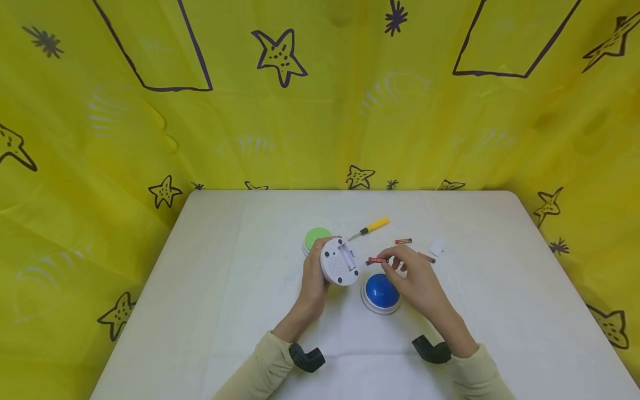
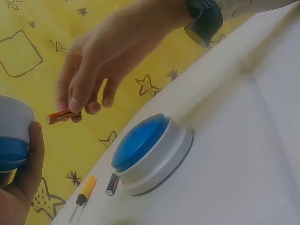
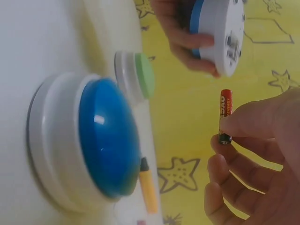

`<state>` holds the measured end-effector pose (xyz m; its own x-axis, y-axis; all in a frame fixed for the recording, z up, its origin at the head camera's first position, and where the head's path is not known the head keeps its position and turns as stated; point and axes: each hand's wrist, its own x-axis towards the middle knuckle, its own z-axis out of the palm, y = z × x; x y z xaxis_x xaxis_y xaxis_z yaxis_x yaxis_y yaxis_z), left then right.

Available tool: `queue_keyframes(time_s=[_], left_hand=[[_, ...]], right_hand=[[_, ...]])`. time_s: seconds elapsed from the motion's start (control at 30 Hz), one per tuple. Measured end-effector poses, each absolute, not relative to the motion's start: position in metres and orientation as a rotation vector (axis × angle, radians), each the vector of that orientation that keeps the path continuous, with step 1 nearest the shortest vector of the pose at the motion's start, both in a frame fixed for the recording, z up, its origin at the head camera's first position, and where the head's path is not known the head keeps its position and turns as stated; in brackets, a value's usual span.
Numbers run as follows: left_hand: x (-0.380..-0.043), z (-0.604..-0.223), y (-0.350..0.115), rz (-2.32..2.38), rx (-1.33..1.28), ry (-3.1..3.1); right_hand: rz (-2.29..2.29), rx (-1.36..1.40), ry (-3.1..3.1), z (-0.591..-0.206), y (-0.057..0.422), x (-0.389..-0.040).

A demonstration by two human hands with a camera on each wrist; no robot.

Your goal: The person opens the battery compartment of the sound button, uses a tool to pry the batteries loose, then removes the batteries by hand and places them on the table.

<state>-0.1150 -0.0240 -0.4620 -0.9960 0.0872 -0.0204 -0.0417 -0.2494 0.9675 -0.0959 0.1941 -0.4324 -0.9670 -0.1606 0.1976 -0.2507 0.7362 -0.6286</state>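
My left hand grips a round white push-button unit by its side, above the table. Its underside, with dark feet, speaker holes and an uncovered battery compartment, faces up toward the head camera. The unit's blue dome shows in the left wrist view, turned downward. Just right of the unit, my right hand pinches a red AAA-style battery between thumb and fingertips, apart from the compartment. A second push button with a blue dome stands upright on the table below the right hand.
Behind the left hand stands a push button with a green top. A yellow-handled screwdriver lies beyond the held unit. Two loose batteries, one nearer the back, lie by a small white piece at the right.
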Motion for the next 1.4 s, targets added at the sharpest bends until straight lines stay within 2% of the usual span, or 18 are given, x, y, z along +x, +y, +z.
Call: queue_keyframes(time_s=[0.7,1.1,1.4], left_hand=[[-0.113,-0.464,-0.034,2.332,0.023,1.927],[-0.113,-0.462,-0.041,2.202,0.062,2.093],[-0.112,-0.46,-0.05,2.038,0.265,2.31]], right_hand=[[1.05,-0.104,-3.009,-0.471,0.228,-0.094],[0.919,-0.11,-3.073,-0.477,0.23,-0.091],[0.813,-0.074,-3.09,-0.477,0.227,-0.089]])
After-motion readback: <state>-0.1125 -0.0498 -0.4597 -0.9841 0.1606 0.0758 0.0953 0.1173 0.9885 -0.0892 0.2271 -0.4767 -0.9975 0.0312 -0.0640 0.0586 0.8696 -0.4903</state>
